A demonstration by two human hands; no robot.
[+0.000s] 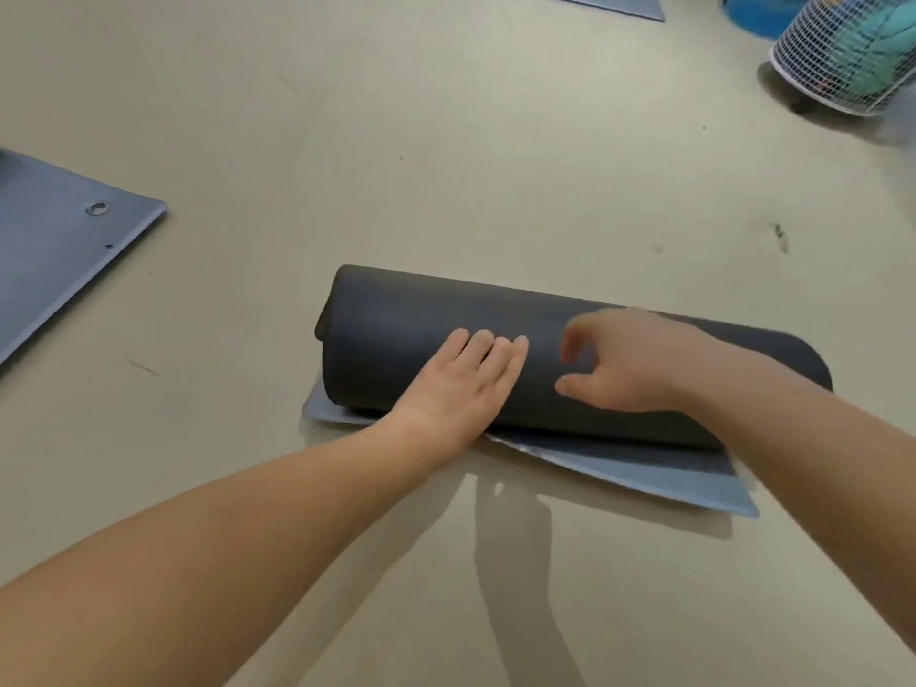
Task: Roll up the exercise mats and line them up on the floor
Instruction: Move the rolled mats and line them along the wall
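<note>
**Sam:** Where is the mat?

**Mia:** The dark rolled mat (446,309) lies on the floor (446,141), right under both hands. It is almost all rolled. A short flat end (644,480) sticks out on the near side, below the wrists.

**Sam:** What are the hands doing?

**Mia:** The left hand (466,379) lies flat on the roll, fingers straight. I think that stops it springing open. The right hand (629,364) is just beside it, over the roll, with its fingers bent a little and holding nothing. It is blurry, so I can't tell if it touches.

**Sam:** What else?

**Mia:** Far left of the left hand, another mat (59,255) lies flat, not yet rolled. Far past the right hand stands a wire basket (842,57).
</note>
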